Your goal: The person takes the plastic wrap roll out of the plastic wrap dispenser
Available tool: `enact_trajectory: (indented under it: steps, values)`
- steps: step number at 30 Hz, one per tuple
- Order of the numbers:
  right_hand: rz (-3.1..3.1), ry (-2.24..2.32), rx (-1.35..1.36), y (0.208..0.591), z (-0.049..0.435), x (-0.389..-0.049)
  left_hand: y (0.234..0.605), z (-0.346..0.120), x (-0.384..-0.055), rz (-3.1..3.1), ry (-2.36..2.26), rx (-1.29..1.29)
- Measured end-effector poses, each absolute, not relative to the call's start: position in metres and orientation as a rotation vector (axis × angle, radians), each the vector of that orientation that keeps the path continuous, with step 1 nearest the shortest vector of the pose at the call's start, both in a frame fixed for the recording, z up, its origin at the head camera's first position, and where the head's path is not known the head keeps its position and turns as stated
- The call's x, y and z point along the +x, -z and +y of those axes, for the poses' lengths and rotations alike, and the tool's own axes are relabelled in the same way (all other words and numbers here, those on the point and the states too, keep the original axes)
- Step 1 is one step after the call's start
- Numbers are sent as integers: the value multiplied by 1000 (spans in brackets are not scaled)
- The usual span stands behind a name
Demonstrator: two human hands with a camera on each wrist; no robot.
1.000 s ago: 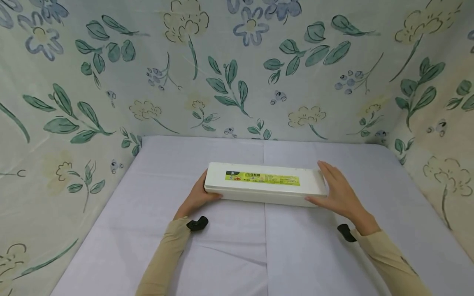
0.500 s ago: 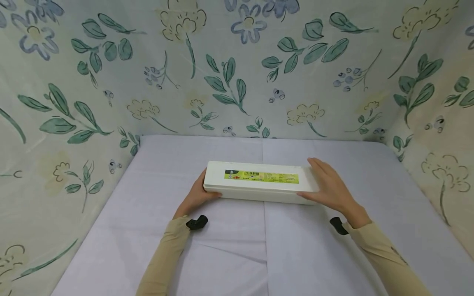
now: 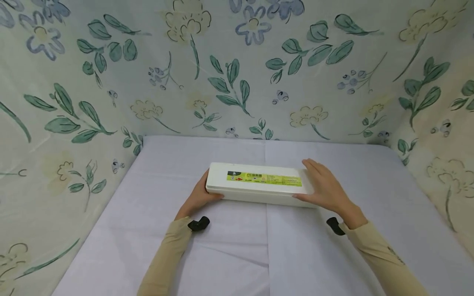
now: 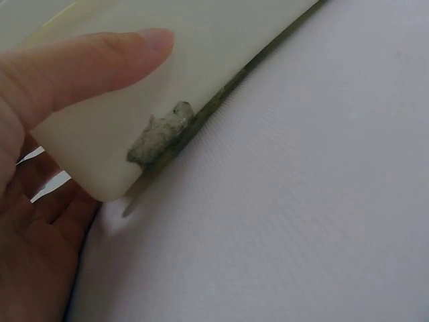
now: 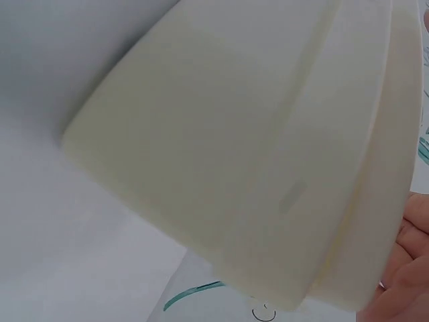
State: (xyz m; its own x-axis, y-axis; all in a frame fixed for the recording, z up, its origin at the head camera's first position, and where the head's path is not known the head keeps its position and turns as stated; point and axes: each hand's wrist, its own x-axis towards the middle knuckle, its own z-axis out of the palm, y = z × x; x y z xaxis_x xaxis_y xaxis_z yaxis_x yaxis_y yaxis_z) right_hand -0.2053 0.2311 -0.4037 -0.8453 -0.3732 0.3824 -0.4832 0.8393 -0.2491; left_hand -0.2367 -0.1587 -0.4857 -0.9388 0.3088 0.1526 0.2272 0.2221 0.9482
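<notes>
A long white cling film box (image 3: 240, 194) with a yellow-green label (image 3: 264, 178) lies crosswise on the white cloth. My left hand (image 3: 198, 197) grips its left end, thumb along the front and fingers behind. The left wrist view shows that thumb (image 4: 100, 64) flat on the box's front wall, above a grey, rough patch (image 4: 161, 134) at the lower edge. Over the right end, my right hand (image 3: 327, 189) holds the lid between thumb at the front and fingers at the back. In the right wrist view the box's end (image 5: 188, 114) hides most of that hand (image 5: 402, 282).
White cloth (image 3: 229, 246) covers the table, with a crease down the middle. Floral fabric (image 3: 237, 70) hangs behind and along both sides. A small black piece (image 3: 198, 224) sits at the left cuff, another black piece (image 3: 335, 226) at the right.
My right hand has slid left from the box's right end onto the lid. The left hand keeps its grip, and the box stays in place.
</notes>
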Motion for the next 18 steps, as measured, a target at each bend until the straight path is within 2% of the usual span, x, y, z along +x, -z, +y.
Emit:
enact_trajectory:
  steps: [3,8,18]
  values:
    - [-2704,-488,661,403,229,-205,487,-158,-237,2406,-1840,509]
    - [-2744,-482,668,402,222,-207,469,-155,-229,2384,-1835,491]
    - [-2809,-440,659,398,205,-211,470,-155,-229,2371,-1841,486]
